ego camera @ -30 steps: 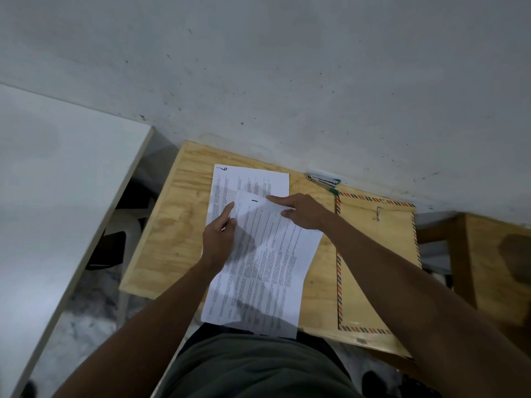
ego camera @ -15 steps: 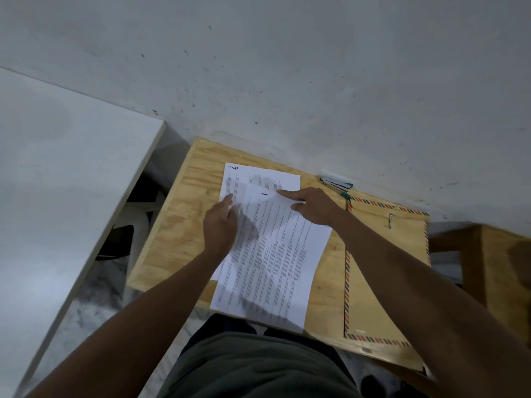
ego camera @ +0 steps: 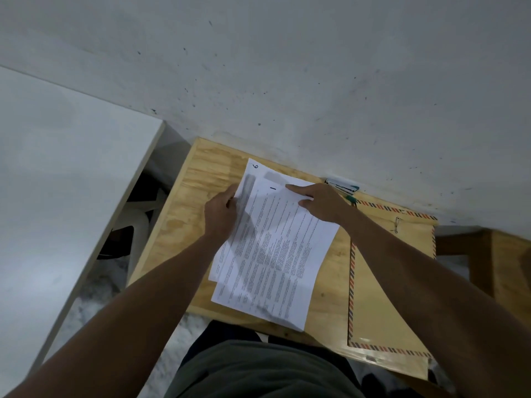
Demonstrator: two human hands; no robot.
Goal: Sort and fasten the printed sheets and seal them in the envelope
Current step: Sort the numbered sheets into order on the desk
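Note:
A printed sheet marked "1" [ego camera: 275, 254] lies on top of a small stack on the wooden table [ego camera: 184, 214]. A sheet marked "6" [ego camera: 254, 168] peeks out underneath at the far end. My left hand [ego camera: 221, 214] grips the stack's left edge, thumb on the paper. My right hand [ego camera: 321, 202] rests on the top sheet's far right corner, forefinger stretched flat across it. A brown envelope [ego camera: 382, 288] with a red-and-blue striped border lies to the right, partly under my right forearm. A stapler [ego camera: 342, 186] sits by the wall.
A grey wall runs along the table's far edge. A white tabletop [ego camera: 57, 173] stands to the left across a gap with a chair below. Another wooden piece [ego camera: 511, 271] sits to the right. My lap is at the near edge.
The top sheet has slid up and left, lining up more with the sheets beneath. My left hand has shifted from on top of the paper to its left edge.

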